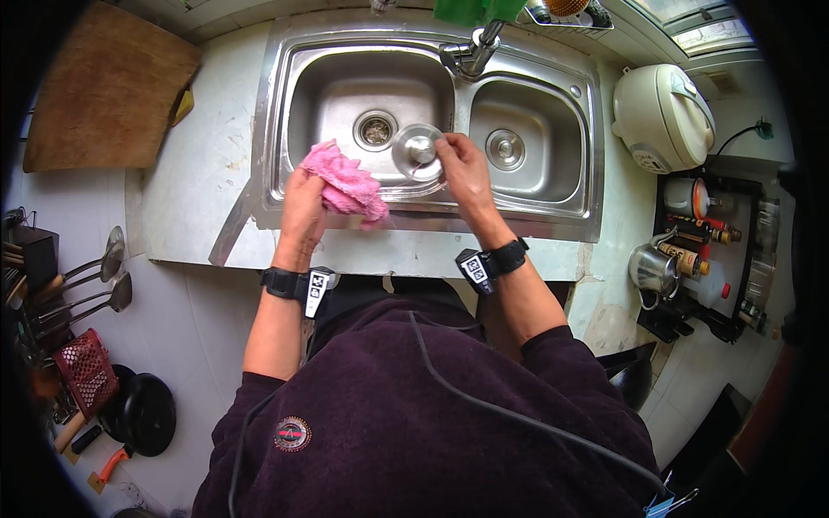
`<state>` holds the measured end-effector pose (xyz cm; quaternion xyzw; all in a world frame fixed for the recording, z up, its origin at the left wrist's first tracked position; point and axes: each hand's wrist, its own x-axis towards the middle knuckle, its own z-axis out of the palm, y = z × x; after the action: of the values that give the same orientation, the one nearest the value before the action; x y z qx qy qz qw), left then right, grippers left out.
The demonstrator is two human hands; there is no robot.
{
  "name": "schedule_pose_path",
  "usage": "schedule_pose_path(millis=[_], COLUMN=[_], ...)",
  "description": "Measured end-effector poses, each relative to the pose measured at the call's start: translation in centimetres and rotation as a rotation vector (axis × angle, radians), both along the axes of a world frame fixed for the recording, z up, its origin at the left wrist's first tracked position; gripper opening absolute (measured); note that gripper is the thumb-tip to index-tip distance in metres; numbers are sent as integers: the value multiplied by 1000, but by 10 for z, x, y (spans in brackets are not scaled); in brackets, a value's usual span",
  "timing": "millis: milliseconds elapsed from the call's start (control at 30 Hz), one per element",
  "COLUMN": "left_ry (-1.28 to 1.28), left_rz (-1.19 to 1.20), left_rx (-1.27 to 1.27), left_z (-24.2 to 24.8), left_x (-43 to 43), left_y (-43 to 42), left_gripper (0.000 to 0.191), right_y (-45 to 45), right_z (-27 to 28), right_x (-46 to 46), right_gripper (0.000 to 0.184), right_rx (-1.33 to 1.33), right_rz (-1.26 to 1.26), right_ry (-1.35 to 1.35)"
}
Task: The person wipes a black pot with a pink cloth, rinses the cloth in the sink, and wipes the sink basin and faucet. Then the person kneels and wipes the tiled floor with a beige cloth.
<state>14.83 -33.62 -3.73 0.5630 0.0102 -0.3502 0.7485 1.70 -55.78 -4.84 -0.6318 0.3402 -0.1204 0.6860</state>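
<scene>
My left hand (pixel 304 204) grips a bunched pink cloth (pixel 346 184) above the front left edge of the double stainless steel sink (pixel 363 74). Between the fingers of my right hand (pixel 465 171) is the rim of a round, shiny lid-like piece (pixel 420 152), perhaps a sink strainer, held over the larger left basin. Just left of that piece, the left basin's drain (pixel 375 131) shows bits of debris in it. The right basin's drain (pixel 505 149) has a round metal strainer seated in it. A chrome faucet (pixel 471 55) stands behind the divider.
At the far left a wooden board (pixel 113 84) leans by the counter (pixel 201 149). A white rice cooker (pixel 664 120) stands right of the sink, with a metal kettle (pixel 654 265) and bottles nearer me. Ladles (pixel 113 252) and a black pan (pixel 149 414) hang at the lower left.
</scene>
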Motion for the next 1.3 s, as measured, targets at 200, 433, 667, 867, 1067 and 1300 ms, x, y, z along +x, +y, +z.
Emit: schedule_pose_path(millis=[200,433,667,867,1067,1300], left_ry=[107,106,170,125,145,164], left_rz=[38,121,273,370,434,404], left_rx=[-95,-143,-173,-61,-28,-35], left_z=[-4,-19,2,-9,-12,-12], left_x=[6,34,83,62,50,49], left_y=[10,39,166,203,203,195], left_gripper=[40,23,31,33,34,35], right_y=[-8,-12,-166,-250,-264,-230], right_z=[7,-16,-91,-157,-164,-174], right_x=[-13,-17,-92,-118,-95,-61], right_gripper=[32,28,32,32,34,43], right_rx=[74,-82,-452,-654,-657,-810], right_rz=[39,-42,118,505,623,565], right_ry=[27,-62,387,961,1199,713])
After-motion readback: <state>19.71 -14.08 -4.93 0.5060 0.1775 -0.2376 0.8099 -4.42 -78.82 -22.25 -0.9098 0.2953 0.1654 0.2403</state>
